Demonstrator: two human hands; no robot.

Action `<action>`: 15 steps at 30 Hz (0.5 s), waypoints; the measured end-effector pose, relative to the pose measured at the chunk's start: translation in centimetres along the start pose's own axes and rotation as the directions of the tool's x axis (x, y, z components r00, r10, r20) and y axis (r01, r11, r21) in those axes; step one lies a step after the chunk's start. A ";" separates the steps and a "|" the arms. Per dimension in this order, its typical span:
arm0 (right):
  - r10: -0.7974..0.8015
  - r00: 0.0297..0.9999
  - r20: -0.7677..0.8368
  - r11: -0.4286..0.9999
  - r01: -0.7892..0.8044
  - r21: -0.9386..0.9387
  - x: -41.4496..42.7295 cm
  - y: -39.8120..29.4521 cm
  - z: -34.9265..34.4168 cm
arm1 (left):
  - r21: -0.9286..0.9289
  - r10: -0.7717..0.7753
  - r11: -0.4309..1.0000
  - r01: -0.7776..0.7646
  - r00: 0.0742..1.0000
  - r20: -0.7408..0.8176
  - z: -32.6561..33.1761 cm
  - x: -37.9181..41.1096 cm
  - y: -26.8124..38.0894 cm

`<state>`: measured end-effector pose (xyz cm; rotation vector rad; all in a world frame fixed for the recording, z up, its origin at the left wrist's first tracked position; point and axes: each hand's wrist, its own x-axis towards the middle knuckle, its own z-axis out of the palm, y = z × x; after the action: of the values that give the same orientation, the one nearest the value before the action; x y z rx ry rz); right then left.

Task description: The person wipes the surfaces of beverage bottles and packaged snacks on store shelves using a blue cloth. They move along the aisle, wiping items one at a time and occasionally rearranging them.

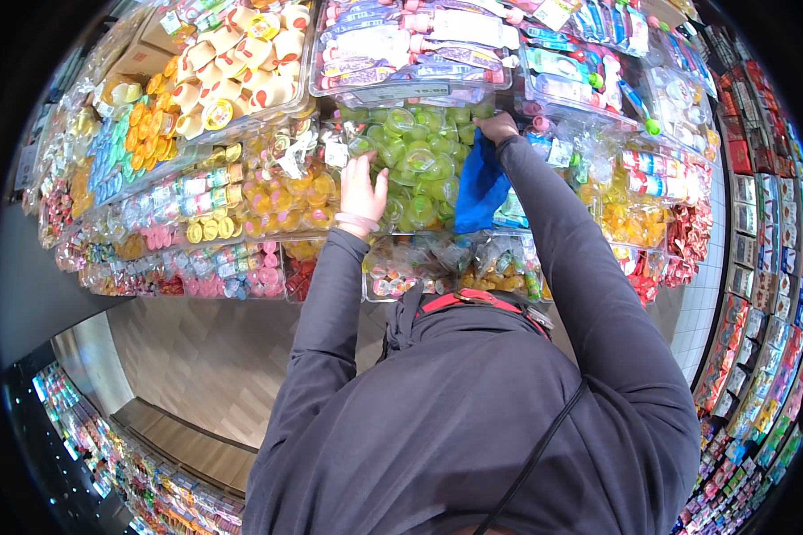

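Note:
My right hand (497, 127) grips a blue cloth (480, 187), which hangs down over the right side of a bin of green jelly cups (418, 157). The hand is at the bin's far right corner, just below the front edge of an upper clear plastic tray (411, 92). At the left side of the same bin, my left hand (363, 190) is held with its thumb apart from the fingers and nothing in its grasp. Its fingertips are at the green cups; whether they press on them I cannot tell. A pale bangle (357, 221) circles the left wrist.
Orange-yellow jelly cups (291, 200) fill the bin to the left. Pouch-shaped packs (418, 40) lie in the upper tray, with cream-coloured cups (241, 60) beside them. A lower row of sweets (401, 277) borders my waist. Stocked shelves (756, 234) stand at right; wood-look floor (201, 361) shows at left.

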<state>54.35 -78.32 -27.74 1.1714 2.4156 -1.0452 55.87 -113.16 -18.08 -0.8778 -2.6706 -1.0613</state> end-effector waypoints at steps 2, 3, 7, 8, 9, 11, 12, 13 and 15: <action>-0.067 0.997 0.032 0.988 0.070 -0.137 -2.8 -2.5 -1.5 | 0.010 -0.008 1.000 0.008 1.000 0.001 -0.1 -0.1 -0.2; -0.045 0.999 0.018 0.990 0.047 -0.130 -2.3 -2.1 -1.4 | 0.009 0.036 0.999 -0.036 0.999 0.000 0.0 0.4 0.2; -0.024 1.000 0.011 0.995 0.025 -0.100 -0.4 -0.9 -1.4 | 0.035 0.180 0.983 -0.180 0.984 0.009 0.7 2.3 2.0; -0.031 0.999 0.021 0.995 0.033 -0.090 -0.3 -0.7 -1.4 | 0.062 0.206 0.976 -0.207 0.978 0.031 0.9 2.7 2.6; -0.042 0.999 0.002 0.999 0.042 -0.031 0.0 -0.2 -1.2 | 0.083 0.236 0.967 -0.240 0.970 0.055 1.0 3.0 3.2; -0.050 0.997 -0.054 0.994 0.055 0.091 0.8 1.5 -0.7 | 0.129 0.232 0.960 -0.250 0.962 0.144 1.9 3.5 3.6; -0.053 0.998 -0.034 0.993 0.056 0.104 -1.3 0.1 -1.2 | 0.153 0.211 0.960 -0.235 0.965 0.155 2.1 2.9 3.2; -0.059 0.993 -0.103 0.992 0.070 0.106 -3.4 -0.8 -1.6 | 0.168 0.203 0.958 -0.231 0.965 0.169 2.3 2.7 3.1; -0.176 0.979 -0.102 0.982 0.182 0.052 -5.9 -1.4 -2.4 | 0.183 0.190 0.959 -0.214 0.971 0.143 2.7 2.8 3.0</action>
<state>57.22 -80.65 -22.33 1.0615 2.6228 -1.1475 55.49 -108.29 -17.40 -1.1790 -2.6521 -0.7045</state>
